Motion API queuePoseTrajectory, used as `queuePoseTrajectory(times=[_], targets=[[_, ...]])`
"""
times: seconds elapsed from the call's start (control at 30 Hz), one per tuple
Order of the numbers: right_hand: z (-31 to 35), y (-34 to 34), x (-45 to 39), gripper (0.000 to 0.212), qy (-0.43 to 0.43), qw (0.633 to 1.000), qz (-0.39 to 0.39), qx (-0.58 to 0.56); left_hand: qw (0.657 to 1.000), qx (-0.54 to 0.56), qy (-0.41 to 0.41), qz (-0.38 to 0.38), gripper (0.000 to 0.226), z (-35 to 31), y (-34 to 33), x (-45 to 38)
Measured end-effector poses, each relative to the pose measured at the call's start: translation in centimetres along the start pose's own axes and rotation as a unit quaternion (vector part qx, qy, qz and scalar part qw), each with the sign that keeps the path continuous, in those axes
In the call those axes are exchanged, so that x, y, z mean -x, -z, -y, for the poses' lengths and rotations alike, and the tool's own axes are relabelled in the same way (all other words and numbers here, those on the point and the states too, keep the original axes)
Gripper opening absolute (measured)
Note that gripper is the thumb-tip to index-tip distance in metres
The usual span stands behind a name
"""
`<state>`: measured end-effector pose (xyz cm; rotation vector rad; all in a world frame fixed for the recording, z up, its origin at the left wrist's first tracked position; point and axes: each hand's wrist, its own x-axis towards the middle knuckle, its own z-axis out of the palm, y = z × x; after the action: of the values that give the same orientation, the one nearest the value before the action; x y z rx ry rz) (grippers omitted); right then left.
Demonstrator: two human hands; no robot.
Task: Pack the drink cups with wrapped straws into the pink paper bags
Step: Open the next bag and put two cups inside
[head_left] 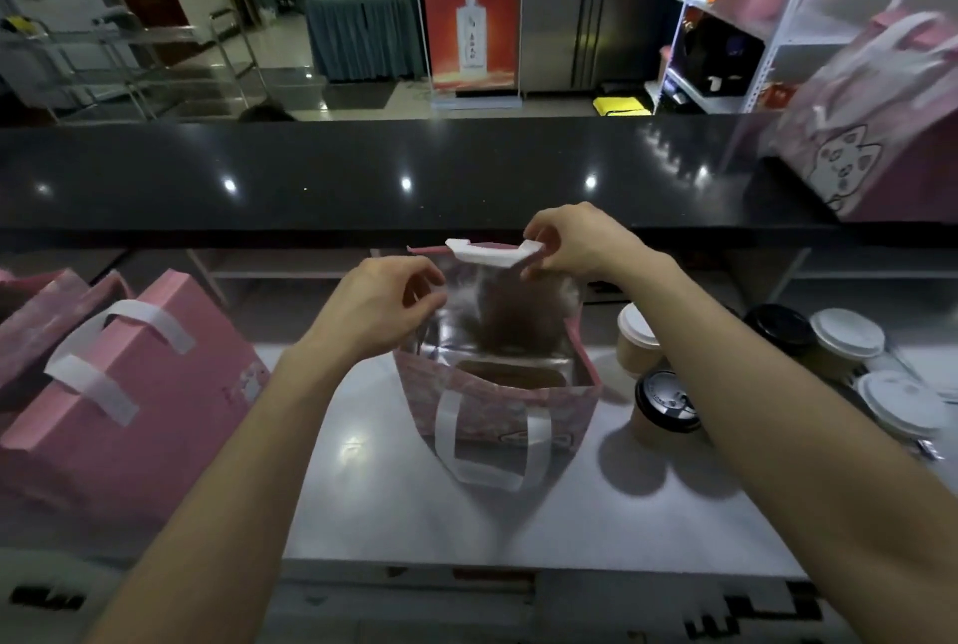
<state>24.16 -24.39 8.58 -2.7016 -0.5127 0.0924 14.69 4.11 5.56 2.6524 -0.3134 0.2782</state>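
Both hands hold the pink bag (497, 405) open: right hand (580, 244) pinches its white handle (492, 254), left hand (378, 306) seemingly grips the rim.

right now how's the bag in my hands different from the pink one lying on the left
The bag in your hands stands upright with its mouth open; the pink bag on the left lies on its side, closed. Your left hand and right hand pinch the first; nothing touches the second. Both have white handles.

Two bare forearms showing

The left hand (381, 311) and right hand (580, 241) are wearing no sleeves, gloves or jewellery.
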Motion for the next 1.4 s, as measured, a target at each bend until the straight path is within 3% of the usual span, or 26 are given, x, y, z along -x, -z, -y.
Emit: queuePoseTrajectory(times=[0.1, 0.23, 0.27, 0.3, 0.37, 0.47, 0.53, 0.67, 0.83, 1.0, 1.17, 1.23, 1.4], targets=[[-1.5, 0.5, 0.7, 0.063, 0.01, 0.999, -0.004, -0.041, 1.0, -0.008, -0.001, 0.008, 0.023, -0.8, -0.9, -1.1], [-5.2, 0.0, 1.8, 0.023, -0.008, 0.986, -0.117, -0.114, 1.0, -0.012, -0.004, 0.007, 0.018, -1.3, -1.6, -2.1], [-6.2, -0.3, 2.1, 0.023, -0.033, 0.986, -0.128, -0.101, 1.0, -0.011, -0.004, 0.007, 0.018, -1.5, -1.7, -2.4], [-7.4, -0.9, 2.3, 0.028, -0.054, 0.989, -0.114, -0.077, 1.0, -0.01, -0.004, 0.008, 0.018, -1.6, -1.9, -2.6], [-9.8, -2.3, 2.6, 0.045, -0.099, 0.995, -0.013, -0.003, 1.0, -0.01, -0.003, 0.008, 0.02, -2.0, -2.2, -3.0], [-12.8, -4.7, 3.6, 0.094, -0.165, 0.971, 0.147, 0.089, 1.0, -0.013, -0.002, 0.008, 0.023, -2.7, -2.8, -3.4], [-14.3, -6.4, 4.0, 0.095, -0.177, 0.964, 0.161, 0.118, 1.0, -0.017, 0.004, 0.007, 0.025, -3.1, -2.9, -3.3], [-15.9, -7.2, 2.9, 0.072, -0.153, 0.97, 0.103, 0.159, 0.999, -0.021, 0.025, -0.003, 0.021, -3.2, -2.8, -2.8], [-15.7, -7.1, 1.4, 0.085, -0.155, 0.978, 0.093, 0.106, 0.999, -0.027, 0.033, -0.01, 0.02, -2.0, -2.3, -2.3], [-12.1, -2.8, 1.4, 0.084, -0.163, 0.981, -0.097, 0.051, 1.0, -0.015, 0.023, 0.005, 0.022, -0.2, -1.5, -3.7], [-4.7, 4.1, 3.2, 0.085, -0.156, 0.947, -0.28, -0.016, 0.999, -0.015, -0.034, 0.013, 0.023, 1.6, 0.0, -5.0], [-1.6, 6.0, 4.5, 0.081, -0.155, 0.947, -0.275, -0.058, 0.996, -0.06, -0.069, 0.014, 0.034, 2.8, 0.6, -5.5], [4.8, 6.4, 7.4, 0.073, -0.113, 0.97, -0.167, -0.137, 0.985, -0.114, -0.09, 0.09, 0.072, 5.4, 0.9, -5.7]])
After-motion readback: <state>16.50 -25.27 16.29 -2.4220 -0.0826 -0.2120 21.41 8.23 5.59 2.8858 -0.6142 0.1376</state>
